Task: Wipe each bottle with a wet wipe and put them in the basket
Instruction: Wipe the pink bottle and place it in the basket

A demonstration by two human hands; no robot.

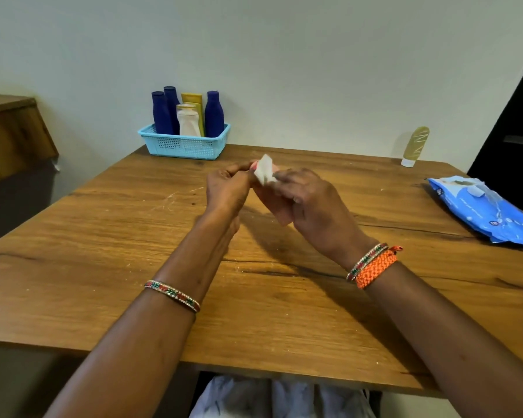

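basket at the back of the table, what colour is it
Light blue basket, with perforated sides; seen in the head view.

we see soft, even light; dark arm shadows fall on the table (103, 236). both hands (308, 200) are motion-blurred, and wide-angle distortion bends the edges.

Wooden table (103, 267) against pale wall (284, 55); wooden cabinet (9, 131) far left; dark door (520, 131) right.
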